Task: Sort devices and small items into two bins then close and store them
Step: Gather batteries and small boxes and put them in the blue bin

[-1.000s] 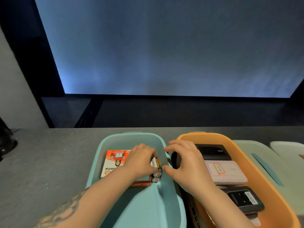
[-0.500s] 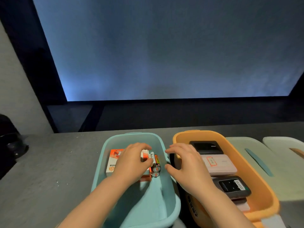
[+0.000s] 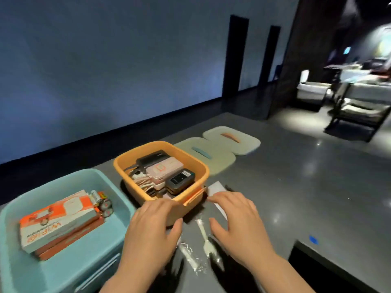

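Observation:
The teal bin [image 3: 114,187] at the left holds orange-and-white boxes [image 3: 57,220] and batteries [image 3: 103,203]. The orange bin [image 3: 190,160] at the centre holds several devices, among them a black one [image 3: 179,178] and a white one [image 3: 165,169]. My left hand [image 3: 152,233] hovers with relaxed fingers at the orange bin's near corner. My right hand [image 3: 237,223] hovers to its right, fingers spread, holding nothing. Between them a white plastic fork [image 3: 204,235] in a clear wrapper [image 3: 190,256] lies on the table. A white card [image 3: 215,190] lies under my right fingertips.
Two pale green lids, one with a teal handle [image 3: 211,157] and one with an orange handle [image 3: 232,139], lie on the grey table behind the orange bin. A blue mark [image 3: 313,240] is near the table's right edge. Chairs [image 3: 359,111] stand far right.
The view has swung to the right. Both hands left the teal bin, where the left set batteries beside the boxes, and now hover over the table by the orange bin.

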A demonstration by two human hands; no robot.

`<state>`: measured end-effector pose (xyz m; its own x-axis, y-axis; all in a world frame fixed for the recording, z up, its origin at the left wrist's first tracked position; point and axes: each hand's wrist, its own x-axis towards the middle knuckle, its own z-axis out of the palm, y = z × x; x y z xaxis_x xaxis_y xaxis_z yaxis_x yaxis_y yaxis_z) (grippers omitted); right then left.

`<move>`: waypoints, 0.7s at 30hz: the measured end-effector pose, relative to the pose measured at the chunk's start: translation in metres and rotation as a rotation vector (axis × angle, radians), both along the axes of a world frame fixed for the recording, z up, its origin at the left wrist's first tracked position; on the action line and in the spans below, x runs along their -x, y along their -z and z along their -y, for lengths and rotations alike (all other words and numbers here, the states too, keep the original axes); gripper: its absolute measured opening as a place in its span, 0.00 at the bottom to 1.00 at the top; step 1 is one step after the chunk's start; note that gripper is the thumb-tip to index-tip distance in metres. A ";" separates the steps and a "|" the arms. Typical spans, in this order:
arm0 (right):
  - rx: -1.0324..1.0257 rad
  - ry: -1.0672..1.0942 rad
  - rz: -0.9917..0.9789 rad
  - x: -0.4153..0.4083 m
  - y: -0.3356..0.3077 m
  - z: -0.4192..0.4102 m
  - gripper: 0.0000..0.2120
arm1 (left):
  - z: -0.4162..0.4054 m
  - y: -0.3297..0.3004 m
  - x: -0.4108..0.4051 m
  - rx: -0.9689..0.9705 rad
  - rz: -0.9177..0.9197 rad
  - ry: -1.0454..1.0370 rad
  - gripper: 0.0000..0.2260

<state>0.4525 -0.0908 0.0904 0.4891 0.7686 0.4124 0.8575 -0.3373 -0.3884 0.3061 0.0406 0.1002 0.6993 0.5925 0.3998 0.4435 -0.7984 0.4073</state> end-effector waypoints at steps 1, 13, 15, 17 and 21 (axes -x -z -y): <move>0.001 0.082 -0.008 -0.002 0.003 0.028 0.18 | 0.015 0.003 -0.013 0.001 -0.019 0.077 0.14; 0.048 1.084 0.054 0.034 -0.015 0.454 0.20 | 0.384 -0.016 -0.152 0.031 0.009 1.059 0.13; 0.041 1.228 0.053 0.057 -0.016 0.522 0.20 | 0.459 -0.017 -0.157 0.038 0.017 1.208 0.13; 0.039 1.348 0.060 0.081 -0.016 0.586 0.21 | 0.535 -0.015 -0.157 0.061 0.027 1.330 0.13; 0.055 1.548 0.058 0.126 -0.020 0.709 0.20 | 0.681 -0.015 -0.145 0.128 0.047 1.501 0.11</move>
<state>0.3265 -0.8000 0.1102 0.7780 -0.4408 0.4476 -0.3171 -0.8906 -0.3259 0.4511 -0.6404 0.1151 0.6588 -0.6097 0.4407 -0.7446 -0.4449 0.4976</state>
